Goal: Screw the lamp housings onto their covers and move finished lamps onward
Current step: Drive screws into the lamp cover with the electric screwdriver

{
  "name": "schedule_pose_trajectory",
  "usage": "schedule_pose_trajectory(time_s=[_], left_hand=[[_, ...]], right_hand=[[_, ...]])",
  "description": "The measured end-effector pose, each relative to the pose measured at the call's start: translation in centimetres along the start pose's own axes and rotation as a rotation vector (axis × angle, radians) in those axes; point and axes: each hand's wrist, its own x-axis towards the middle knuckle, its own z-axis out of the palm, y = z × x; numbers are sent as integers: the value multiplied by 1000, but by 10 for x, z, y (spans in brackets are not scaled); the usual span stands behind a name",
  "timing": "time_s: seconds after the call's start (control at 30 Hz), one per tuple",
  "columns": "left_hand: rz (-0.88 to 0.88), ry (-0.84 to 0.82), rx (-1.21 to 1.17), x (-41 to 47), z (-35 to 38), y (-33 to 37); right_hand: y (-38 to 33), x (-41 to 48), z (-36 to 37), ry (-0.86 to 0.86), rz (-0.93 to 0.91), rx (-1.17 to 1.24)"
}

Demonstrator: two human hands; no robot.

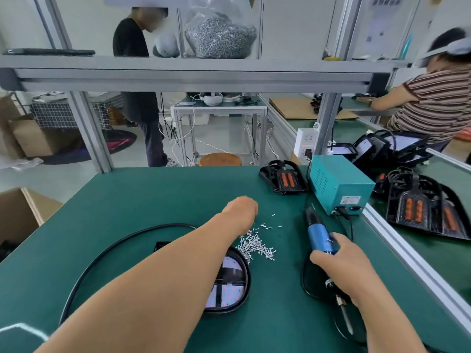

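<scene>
A black lamp (229,284) with a white LED panel lies on the green table (142,200), partly hidden under my left forearm. Its black cable (114,243) loops out to the left. A pile of small silver screws (254,244) lies just beyond the lamp. My left hand (242,207) reaches over the far edge of that pile, fingers curled down; what they hold is hidden. My right hand (341,263) grips a blue and black electric screwdriver (319,236), bit pointing back toward me.
A teal power box (339,184) stands right of the screws. A black housing with orange cells (283,179) lies behind it. More lamps (428,210) lie on the right-hand conveyor beyond an aluminium rail (407,263). A cardboard box (20,212) sits at left. Two people work further off.
</scene>
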Motion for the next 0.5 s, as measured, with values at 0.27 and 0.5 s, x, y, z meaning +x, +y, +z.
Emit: schedule_pose_trajectory(time_s=[0.27, 0.5], left_hand=[[83, -62, 76, -1, -2, 0], [12, 272, -562, -51, -16, 13]], right_hand=[[-40, 13, 6, -177, 25, 837], [-70, 17, 22, -341, 44, 1259]])
